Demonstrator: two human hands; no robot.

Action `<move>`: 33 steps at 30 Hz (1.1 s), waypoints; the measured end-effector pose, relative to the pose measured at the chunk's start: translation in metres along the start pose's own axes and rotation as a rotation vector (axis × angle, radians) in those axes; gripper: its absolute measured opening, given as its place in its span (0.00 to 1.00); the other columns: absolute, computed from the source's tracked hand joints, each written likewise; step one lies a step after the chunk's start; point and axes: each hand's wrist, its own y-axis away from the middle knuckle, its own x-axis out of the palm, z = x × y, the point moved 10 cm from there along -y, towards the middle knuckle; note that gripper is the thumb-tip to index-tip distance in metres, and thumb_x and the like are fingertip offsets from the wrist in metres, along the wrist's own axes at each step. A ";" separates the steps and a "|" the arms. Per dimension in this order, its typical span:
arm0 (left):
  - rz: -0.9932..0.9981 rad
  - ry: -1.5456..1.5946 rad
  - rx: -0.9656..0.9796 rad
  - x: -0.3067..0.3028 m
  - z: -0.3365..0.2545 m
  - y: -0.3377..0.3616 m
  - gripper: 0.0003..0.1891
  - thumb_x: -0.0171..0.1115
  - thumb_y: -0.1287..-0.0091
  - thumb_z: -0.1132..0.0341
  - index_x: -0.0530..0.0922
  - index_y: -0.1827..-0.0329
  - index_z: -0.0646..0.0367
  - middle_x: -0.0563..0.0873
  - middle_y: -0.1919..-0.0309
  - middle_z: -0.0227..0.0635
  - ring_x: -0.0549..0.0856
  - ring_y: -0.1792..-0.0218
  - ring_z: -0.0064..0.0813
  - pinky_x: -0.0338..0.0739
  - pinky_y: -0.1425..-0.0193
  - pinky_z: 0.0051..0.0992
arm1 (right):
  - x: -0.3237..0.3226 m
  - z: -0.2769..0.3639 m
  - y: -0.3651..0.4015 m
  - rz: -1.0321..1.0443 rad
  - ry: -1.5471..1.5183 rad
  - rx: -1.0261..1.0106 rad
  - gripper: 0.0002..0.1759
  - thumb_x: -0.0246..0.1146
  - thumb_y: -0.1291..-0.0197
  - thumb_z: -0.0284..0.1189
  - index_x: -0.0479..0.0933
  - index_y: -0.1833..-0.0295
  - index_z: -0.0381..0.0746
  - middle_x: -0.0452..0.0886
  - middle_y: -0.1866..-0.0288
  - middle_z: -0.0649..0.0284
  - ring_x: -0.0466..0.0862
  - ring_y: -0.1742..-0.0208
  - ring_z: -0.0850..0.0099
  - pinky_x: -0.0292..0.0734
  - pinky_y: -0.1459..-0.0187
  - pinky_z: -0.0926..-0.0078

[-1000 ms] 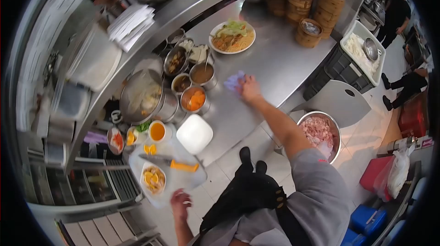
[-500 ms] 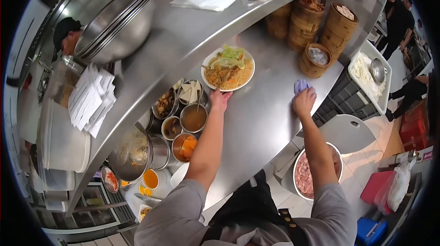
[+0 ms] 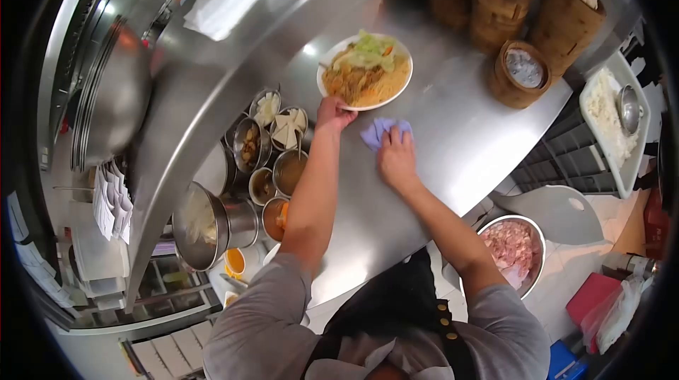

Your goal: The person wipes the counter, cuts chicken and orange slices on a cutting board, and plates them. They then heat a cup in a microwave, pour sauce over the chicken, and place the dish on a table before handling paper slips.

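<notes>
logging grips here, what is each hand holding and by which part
Left hand: the plate, by its near rim. Right hand: the purple cloth, bunched under the fingers.

- Grey short-sleeved cloth shirt [image 3: 258, 316], its loose sleeves creased
- Paler grey pointed collar [image 3: 382, 353]
- Black cloth apron [image 3: 396, 284] with dark shoulder straps [image 3: 463, 359]
- Round gold-coloured metallic buttons [image 3: 444, 321] in a short row
- Left hand [image 3: 336, 114] and right hand [image 3: 397, 158] bare

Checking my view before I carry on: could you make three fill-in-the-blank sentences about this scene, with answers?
The hand at the rim of the noodle plate is the ____ one.
The hand on the purple cloth is the ____ one.
The steamers beyond the hands are made of ____.

Missing words: left; right; bamboo.
</notes>
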 end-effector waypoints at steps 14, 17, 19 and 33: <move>0.246 0.066 0.022 0.058 -0.007 -0.006 0.38 0.47 0.60 0.75 0.62 0.36 0.67 0.67 0.37 0.52 0.64 0.34 0.58 0.57 0.35 0.68 | 0.022 0.101 0.127 0.616 -0.490 -0.517 0.16 0.60 0.45 0.38 0.77 0.53 0.42 0.75 0.47 0.55 0.74 0.47 0.54 0.68 0.43 0.56; 0.188 0.087 0.010 0.048 -0.002 -0.009 0.36 0.47 0.61 0.76 0.64 0.39 0.67 0.69 0.40 0.51 0.67 0.36 0.58 0.60 0.36 0.68 | -0.027 0.009 0.030 0.020 -0.447 0.043 0.21 0.61 0.51 0.29 0.77 0.50 0.35 0.76 0.45 0.52 0.73 0.45 0.49 0.69 0.43 0.55; 0.250 0.063 0.055 0.052 0.002 0.001 0.34 0.48 0.61 0.76 0.67 0.42 0.68 0.71 0.44 0.51 0.69 0.39 0.57 0.63 0.37 0.66 | -0.043 -0.009 -0.005 -0.307 -0.076 0.146 0.20 0.56 0.47 0.31 0.75 0.50 0.32 0.76 0.46 0.48 0.74 0.45 0.53 0.67 0.42 0.56; 0.480 -0.164 0.204 0.013 0.005 0.082 0.32 0.55 0.57 0.70 0.70 0.43 0.72 0.76 0.45 0.49 0.75 0.43 0.48 0.74 0.40 0.47 | -0.007 0.040 0.212 -0.104 -0.092 -0.021 0.25 0.52 0.42 0.35 0.67 0.41 0.33 0.67 0.44 0.45 0.69 0.44 0.52 0.68 0.48 0.56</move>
